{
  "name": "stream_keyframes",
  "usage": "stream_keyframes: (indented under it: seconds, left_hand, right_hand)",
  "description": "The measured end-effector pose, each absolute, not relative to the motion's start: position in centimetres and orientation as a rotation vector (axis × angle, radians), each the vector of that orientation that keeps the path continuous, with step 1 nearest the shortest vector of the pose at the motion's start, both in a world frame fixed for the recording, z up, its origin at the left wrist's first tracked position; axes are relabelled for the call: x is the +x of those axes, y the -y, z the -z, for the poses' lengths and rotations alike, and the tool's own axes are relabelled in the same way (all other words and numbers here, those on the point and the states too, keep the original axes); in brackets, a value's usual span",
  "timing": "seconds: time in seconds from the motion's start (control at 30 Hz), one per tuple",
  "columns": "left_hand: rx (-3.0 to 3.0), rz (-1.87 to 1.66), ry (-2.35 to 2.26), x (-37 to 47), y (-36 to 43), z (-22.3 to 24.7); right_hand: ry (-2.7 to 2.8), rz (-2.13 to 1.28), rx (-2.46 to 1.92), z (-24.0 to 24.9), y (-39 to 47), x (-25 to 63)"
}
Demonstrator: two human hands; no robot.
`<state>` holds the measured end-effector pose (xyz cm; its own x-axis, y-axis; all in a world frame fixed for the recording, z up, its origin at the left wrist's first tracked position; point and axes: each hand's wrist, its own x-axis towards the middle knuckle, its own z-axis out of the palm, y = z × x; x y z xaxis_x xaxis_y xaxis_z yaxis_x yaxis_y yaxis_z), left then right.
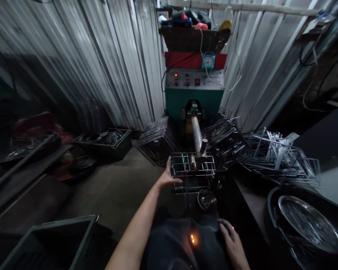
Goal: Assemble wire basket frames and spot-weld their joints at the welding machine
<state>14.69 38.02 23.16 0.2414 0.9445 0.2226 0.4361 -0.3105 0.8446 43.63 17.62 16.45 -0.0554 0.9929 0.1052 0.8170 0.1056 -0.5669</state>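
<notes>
My left hand (169, 176) is closed on the left end of a wire rack (181, 170), thumb along its front side. The rack sits at the lower end of the metal arm (197, 135) of a green spot welder (193, 93). Below the rack is a small round metal bowl (207, 199); its contents are unclear. My right hand (230, 234) is low, beside the dark apron (183, 240), apart from the rack. Its fingers are drawn together, and anything in them is too dark to make out. Bright orange sparks (193, 238) glow in front of the apron.
Stacked wire frames (157, 140) stand left of the welder, with more wire frames (225, 138) on its right. A pile of wire parts (281, 157) lies farther right, above a black tub (273, 213) holding a metal dish (310, 223). A green crate (86, 234) stands lower left.
</notes>
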Motion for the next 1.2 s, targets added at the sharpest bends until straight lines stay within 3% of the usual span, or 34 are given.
stream_keyframes:
  seconds: [0.13,0.27,0.37,0.53,0.77,0.97,1.2]
  left_hand:
    - [1.452,-1.302,-0.955,15.7,-38.4,-20.8]
    - [1.519,-1.323,-0.946,14.7,-37.1,-22.0]
    - [1.855,-1.174,-0.986,13.7,-34.1,-24.1]
    - [2.402,-0.798,-1.16,14.8,-29.2,-27.7]
    - [2.673,-0.574,-1.383,18.5,-27.9,-30.7]
    - [2.686,-0.408,-1.427,18.6,-28.5,-31.3]
    - [2.73,-0.326,-1.392,18.3,-29.8,-31.4]
  right_hand:
    - [1.764,-0.481,-1.517,-14.8,-16.3,44.6]
    - [2.117,-0.349,-1.356,-20.3,-18.8,43.2]
    - [2.251,-0.214,-1.29,-26.3,-21.0,40.9]
    - [2.287,-0.422,-1.478,-31.4,-24.0,37.8]
    - [1.448,-0.735,-1.332,-27.6,-24.6,35.0]
    - [1.576,-1.143,-1.136,-26.9,-23.9,36.9]
    - [1.915,-0.824,-0.923,-25.4,-25.5,37.5]
